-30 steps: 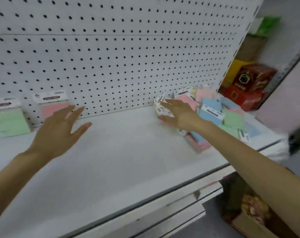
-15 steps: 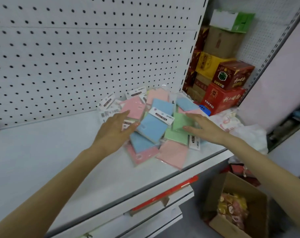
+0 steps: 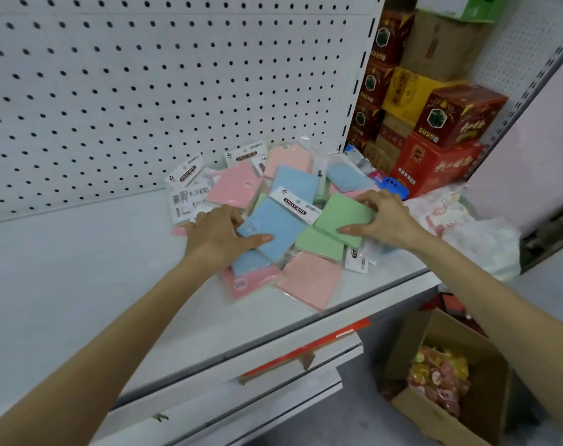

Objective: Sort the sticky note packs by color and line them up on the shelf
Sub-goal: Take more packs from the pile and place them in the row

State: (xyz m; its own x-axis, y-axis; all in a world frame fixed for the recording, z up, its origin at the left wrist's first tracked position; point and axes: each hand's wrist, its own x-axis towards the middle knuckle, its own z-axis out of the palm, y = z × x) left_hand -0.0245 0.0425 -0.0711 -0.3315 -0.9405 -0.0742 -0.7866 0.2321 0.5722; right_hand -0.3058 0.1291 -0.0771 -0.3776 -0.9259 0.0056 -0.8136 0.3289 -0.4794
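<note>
A loose pile of sticky note packs lies at the right end of the white shelf (image 3: 80,268), in pink, blue and green. My left hand (image 3: 217,235) holds the top blue pack (image 3: 275,225) at its left edge, thumb across its lower corner. My right hand (image 3: 384,220) grips a green pack (image 3: 341,214) beside it, fingers on the far edge and thumb on the near edge. A second green pack (image 3: 318,244) lies under it. Pink packs (image 3: 309,281) stick out at the front and at the back (image 3: 235,185) of the pile.
A white pegboard (image 3: 145,91) backs the shelf. Red and yellow cartons (image 3: 434,162) are stacked to the right, with a crumpled plastic bag (image 3: 476,233) in front. On the floor below stands an open cardboard box (image 3: 441,378) of wrapped goods.
The view swung right, away from the packs standing at the left. My left hand came across to the pile and took the blue pack; my right hand closed round the green pack.
</note>
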